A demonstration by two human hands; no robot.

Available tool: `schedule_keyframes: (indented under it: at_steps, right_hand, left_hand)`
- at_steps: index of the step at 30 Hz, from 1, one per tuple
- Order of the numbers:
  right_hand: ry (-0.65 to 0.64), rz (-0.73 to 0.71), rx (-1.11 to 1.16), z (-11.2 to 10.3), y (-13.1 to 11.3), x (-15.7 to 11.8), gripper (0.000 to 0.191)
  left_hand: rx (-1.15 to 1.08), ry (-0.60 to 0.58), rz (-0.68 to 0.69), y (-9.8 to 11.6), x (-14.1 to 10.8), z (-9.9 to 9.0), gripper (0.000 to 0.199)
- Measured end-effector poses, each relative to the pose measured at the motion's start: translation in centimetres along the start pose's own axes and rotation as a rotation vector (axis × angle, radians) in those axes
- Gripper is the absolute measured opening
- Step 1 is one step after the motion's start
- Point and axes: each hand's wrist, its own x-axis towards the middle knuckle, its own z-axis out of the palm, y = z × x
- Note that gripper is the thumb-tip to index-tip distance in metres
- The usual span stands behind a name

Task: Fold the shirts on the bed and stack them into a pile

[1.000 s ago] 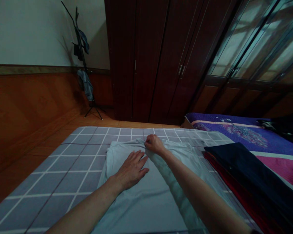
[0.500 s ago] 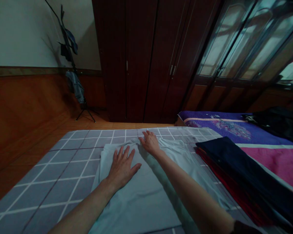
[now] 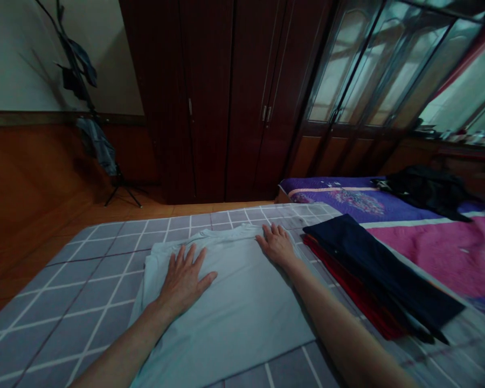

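A pale blue-grey shirt [image 3: 234, 302] lies on the checked bedspread [image 3: 101, 291], its neckline toward the far edge. On the shirt's left part rests my left hand [image 3: 184, 280], palm down with the fingers spread. My right hand [image 3: 277, 245] lies flat at the shirt's upper right edge, fingers a little apart. Neither hand grips anything. The shirt's right side now runs in a fairly straight edge beside my right forearm.
Right of the shirt lies a stack of folded dark blue and red clothes [image 3: 372, 269]. Beyond it is a bed with a purple and pink cover [image 3: 424, 242] and a black garment [image 3: 424, 188]. A wardrobe [image 3: 210, 108] and a coat stand [image 3: 81, 81] stand behind.
My right hand has moved right across the shirt to its upper right edge. The loose fabric on the right is folded in. The view has turned to the right.
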Motion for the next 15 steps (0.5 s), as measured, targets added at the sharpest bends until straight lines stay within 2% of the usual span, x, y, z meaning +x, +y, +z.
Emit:
schedule_keyframes:
  at_steps: [4, 9, 11, 15]
  right_hand:
    - [-0.015, -0.04, -0.007, -0.2, 0.3, -0.3, 0.055]
    - [0.005, 0.038, -0.022, -1.7, 1.5, -1.1, 0.057]
    - [0.012, 0.009, -0.019, -2.3, 1.7, -2.2, 0.059]
    - [-0.047, -0.153, 0.004, -2.6, 2.9, -6.2, 0.054]
  left_hand:
    - [0.008, 0.001, 0.005, -0.1, 0.0, 0.1, 0.069]
    - [0.021, -0.001, 0.0, -0.4, 0.2, 0.4, 0.07]
    - [0.028, -0.004, 0.006, -0.5, 0.2, 0.5, 0.07]
    - [0.043, -0.005, 0.014, -0.8, 0.3, 0.8, 0.072]
